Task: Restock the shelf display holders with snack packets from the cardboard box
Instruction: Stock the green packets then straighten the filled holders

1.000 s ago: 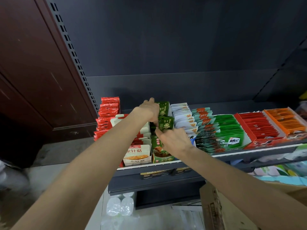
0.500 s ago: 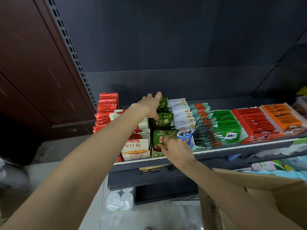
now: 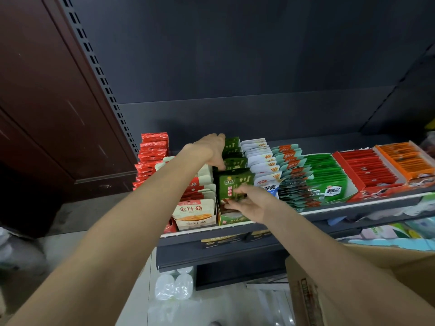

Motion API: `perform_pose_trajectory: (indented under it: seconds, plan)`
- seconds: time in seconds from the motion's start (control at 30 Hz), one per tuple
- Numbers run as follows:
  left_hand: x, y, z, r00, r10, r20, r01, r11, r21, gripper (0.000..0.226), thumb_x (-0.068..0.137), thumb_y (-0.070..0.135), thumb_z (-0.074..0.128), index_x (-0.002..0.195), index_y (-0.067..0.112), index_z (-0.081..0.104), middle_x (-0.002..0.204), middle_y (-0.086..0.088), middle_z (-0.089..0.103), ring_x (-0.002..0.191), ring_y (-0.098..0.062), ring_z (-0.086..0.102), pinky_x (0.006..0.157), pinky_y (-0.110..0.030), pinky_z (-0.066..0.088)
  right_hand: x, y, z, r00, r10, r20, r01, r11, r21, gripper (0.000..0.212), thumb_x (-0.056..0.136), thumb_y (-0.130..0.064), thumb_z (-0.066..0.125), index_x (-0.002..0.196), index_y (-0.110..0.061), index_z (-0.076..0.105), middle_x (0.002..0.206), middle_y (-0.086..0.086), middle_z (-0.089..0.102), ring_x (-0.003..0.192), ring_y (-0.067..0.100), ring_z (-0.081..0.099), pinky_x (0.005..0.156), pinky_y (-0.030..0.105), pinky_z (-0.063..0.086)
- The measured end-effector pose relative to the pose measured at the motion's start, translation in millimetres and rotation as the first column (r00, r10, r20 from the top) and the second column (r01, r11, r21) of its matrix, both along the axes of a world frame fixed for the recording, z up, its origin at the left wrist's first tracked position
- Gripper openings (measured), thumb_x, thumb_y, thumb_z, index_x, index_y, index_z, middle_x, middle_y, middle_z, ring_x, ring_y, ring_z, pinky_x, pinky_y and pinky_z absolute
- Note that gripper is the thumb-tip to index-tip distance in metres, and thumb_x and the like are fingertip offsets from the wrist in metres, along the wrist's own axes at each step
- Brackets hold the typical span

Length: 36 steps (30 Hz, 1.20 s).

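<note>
A green display holder (image 3: pixel 231 218) stands at the shelf's front edge, with green snack packets (image 3: pixel 233 182) upright in it. My right hand (image 3: pixel 251 201) lies against the face of the front green packet, fingers spread and nearly straight. My left hand (image 3: pixel 209 149) reaches farther back and touches the rear green packets (image 3: pixel 231 147) in the same row; its fingertips are hidden behind them. The cardboard box (image 3: pixel 376 274) sits low at the right, partly behind my right forearm.
The dark shelf (image 3: pixel 353 208) carries more holders: a white one (image 3: pixel 195 214), red packets (image 3: pixel 153 151) at the far left, white, teal, green (image 3: pixel 327 180), red (image 3: pixel 367 168) and orange (image 3: pixel 404 158) rows to the right. A perforated upright (image 3: pixel 98 74) borders the left. Plastic bottles (image 3: pixel 174 285) lie on the floor.
My right hand has slid up from the holder's front onto the face of the front green packet, which now stands more upright. My left hand stays on the rear packets.
</note>
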<state>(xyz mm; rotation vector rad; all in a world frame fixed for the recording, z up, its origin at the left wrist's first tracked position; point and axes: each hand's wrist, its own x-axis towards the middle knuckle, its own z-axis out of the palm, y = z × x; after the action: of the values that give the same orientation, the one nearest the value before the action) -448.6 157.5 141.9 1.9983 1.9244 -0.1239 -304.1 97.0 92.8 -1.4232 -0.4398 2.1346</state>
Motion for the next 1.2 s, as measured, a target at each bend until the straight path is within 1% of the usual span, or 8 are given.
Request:
perform_pose_trajectory:
  seconds: [0.2,0.27,0.4,0.6,0.87,0.97,1.07,1.2]
  plan:
    - [3.2,-4.3,-2.5,1.000,0.027,0.016,-0.027,0.999,-0.035,0.092,0.079,0.042,0.071,0.148,0.010,0.019,0.147,-0.014,0.032,0.133,-0.031,0.034,0.108,-0.044,0.035,2.3,-1.6,-18.2,0.849,0.271,0.453,-0.380,0.910,0.169,0.039,0.091,-0.027,0.060,0.115,0.000,0.047,0.116,0.019,0.061,0.090,0.024,0.069,0.078,0.025,0.056]
    - [8.8,-14.6,2.2,0.999,-0.014,-0.037,0.017,0.997,0.073,0.092,0.084,0.038,0.066,0.150,0.009,0.010,0.156,-0.014,0.014,0.142,-0.034,0.017,0.115,-0.045,0.022,8.3,-1.0,-20.6,0.603,0.239,0.761,-0.634,0.722,0.276,0.030,0.093,-0.034,0.057,0.081,-0.006,0.053,0.090,0.018,0.071,0.079,0.023,0.071,0.062,0.021,0.053]
    - [30.4,-36.4,13.6,0.986,-0.146,-0.080,0.163,0.946,0.280,0.041,0.091,0.006,0.047,0.132,0.001,0.043,0.133,-0.018,0.045,0.119,-0.033,0.048,0.094,-0.039,0.045,7.9,1.8,-18.8,0.161,-0.035,0.986,-0.901,0.403,0.162,0.040,0.093,-0.041,0.053,0.065,-0.013,0.046,0.072,0.012,0.063,0.069,0.027,0.068,0.064,0.038,0.057]
    - [47.4,-42.7,-17.1,0.910,-0.095,-0.403,0.067,0.994,-0.083,0.068,0.102,0.029,0.027,0.147,0.003,-0.017,0.155,-0.015,-0.022,0.145,-0.028,-0.013,0.119,-0.041,-0.001,16.3,1.1,-15.8,0.232,-0.058,0.971,-0.905,0.353,0.237,0.029,0.094,-0.027,0.053,0.072,-0.007,0.052,0.072,0.018,0.063,0.072,0.035,0.067,0.062,0.041,0.055]
    - [35.2,-21.9,-12.6,0.900,-0.146,-0.410,0.107,0.987,-0.116,0.116,0.081,0.061,0.058,0.146,0.004,-0.020,0.153,-0.018,-0.026,0.143,-0.029,-0.020,0.118,-0.042,-0.007,24.1,-5.1,5.6,0.119,-0.589,0.800,-0.984,0.037,0.174,0.039,0.078,-0.011,0.073,0.114,-0.004,0.061,0.111,0.011,0.059,0.102,0.028,0.060,0.086,0.036,0.051]
    - [26.4,-29.5,-2.7,0.879,-0.226,-0.421,0.174,0.972,-0.157,0.127,0.073,0.063,0.066,0.147,0.004,-0.019,0.152,-0.020,-0.026,0.143,-0.029,-0.021,0.116,-0.045,-0.009,21.3,7.1,5.7,-0.035,-0.413,0.910,-0.999,0.009,-0.034,0.079,0.092,-0.043,0.053,0.149,-0.006,0.013,0.157,0.011,0.014,0.146,0.023,0.010,0.120,0.041,0.006]
    - [14.2,-30.7,15.0,0.921,-0.231,-0.314,0.190,0.969,-0.158,0.113,0.074,0.062,0.065,0.151,0.003,0.005,0.158,-0.017,-0.003,0.146,-0.027,-0.002,0.119,-0.045,0.001,16.5,21.0,9.2,-0.194,-0.383,0.903,-0.974,-0.033,-0.223,0.083,0.097,-0.050,0.034,0.147,-0.004,-0.013,0.158,0.011,-0.011,0.145,0.022,-0.013,0.114,0.041,-0.014]
    - [-9.3,-23.5,20.5,0.994,-0.086,-0.069,0.090,0.994,0.062,0.032,0.093,0.025,0.052,0.117,0.005,0.058,0.123,-0.013,0.057,0.113,-0.029,0.055,0.096,-0.044,0.046,17.0,22.3,13.8,-0.194,-0.303,0.933,-0.970,-0.083,-0.229,0.091,0.095,-0.043,0.044,0.144,-0.004,-0.022,0.154,0.016,-0.025,0.145,0.027,-0.012,0.116,0.039,-0.007]
